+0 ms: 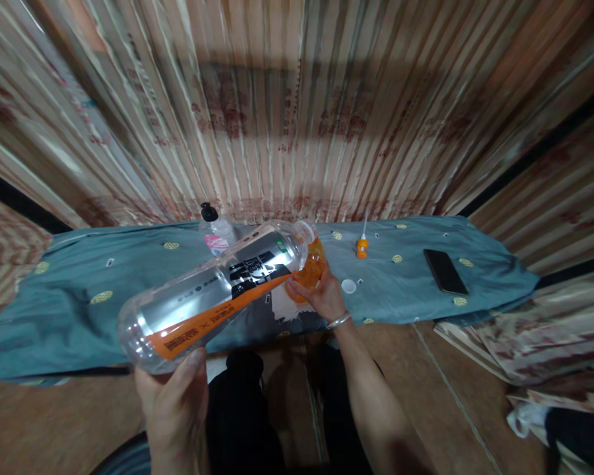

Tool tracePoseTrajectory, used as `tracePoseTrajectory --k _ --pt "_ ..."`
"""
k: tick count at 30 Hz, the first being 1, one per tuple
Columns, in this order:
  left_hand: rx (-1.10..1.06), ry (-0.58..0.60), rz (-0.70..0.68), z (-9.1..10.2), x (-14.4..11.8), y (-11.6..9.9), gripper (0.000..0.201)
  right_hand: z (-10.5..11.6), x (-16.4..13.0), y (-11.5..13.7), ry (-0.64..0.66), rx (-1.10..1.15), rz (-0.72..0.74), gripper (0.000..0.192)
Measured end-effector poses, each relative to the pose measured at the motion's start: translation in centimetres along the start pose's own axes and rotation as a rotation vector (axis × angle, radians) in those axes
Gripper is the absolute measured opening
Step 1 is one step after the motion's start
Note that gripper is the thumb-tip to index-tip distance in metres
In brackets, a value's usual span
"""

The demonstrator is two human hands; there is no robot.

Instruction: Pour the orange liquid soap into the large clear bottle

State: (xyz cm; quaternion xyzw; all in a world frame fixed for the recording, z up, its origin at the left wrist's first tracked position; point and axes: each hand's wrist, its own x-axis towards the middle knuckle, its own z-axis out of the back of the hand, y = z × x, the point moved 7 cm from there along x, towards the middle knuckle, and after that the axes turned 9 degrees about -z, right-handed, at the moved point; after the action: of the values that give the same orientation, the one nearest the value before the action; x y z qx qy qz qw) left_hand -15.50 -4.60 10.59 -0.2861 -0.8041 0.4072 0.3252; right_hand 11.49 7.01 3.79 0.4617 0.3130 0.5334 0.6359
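Bottle (218,290) axis runs from lower left up to centre of the frame. Left hand (171,409) fingers wrap its base; right hand (321,293) fingers pinch an orange cup (311,267) at its mouth.

Left hand (171,409) low and near, thumb raised, right hand (321,293) extended forward, fingers (297,288) curled

Both forearms were bare, with no sleeves in view. A thin silver metal bangle (338,321) circled the wrist of the right hand (321,295). The left hand (175,402), nearer the camera, wore nothing. Dark black trousers (242,415) covered the legs below.
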Motion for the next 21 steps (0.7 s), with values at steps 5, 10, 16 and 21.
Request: tracePoseTrajectory --k 5,10,16,21 --pt "0.011 0.015 -0.002 -0.07 0.1 -0.02 0.048 -0.05 0.04 -0.04 -0.026 -0.001 0.014 0.075" --pt "-0.011 0.01 -0.012 -0.34 0.09 -0.2 0.048 -0.06 0.06 -0.03 -0.018 -0.003 0.013 0.075" --pt "-0.018 -0.007 -0.005 -0.26 0.09 0.0 0.054 -0.04 0.01 0.13 -0.01 0.033 0.018 0.077" --pt "0.026 -0.021 -0.001 -0.06 0.01 -0.01 0.053 -0.05 0.01 0.09 -0.013 0.015 0.018 0.075"
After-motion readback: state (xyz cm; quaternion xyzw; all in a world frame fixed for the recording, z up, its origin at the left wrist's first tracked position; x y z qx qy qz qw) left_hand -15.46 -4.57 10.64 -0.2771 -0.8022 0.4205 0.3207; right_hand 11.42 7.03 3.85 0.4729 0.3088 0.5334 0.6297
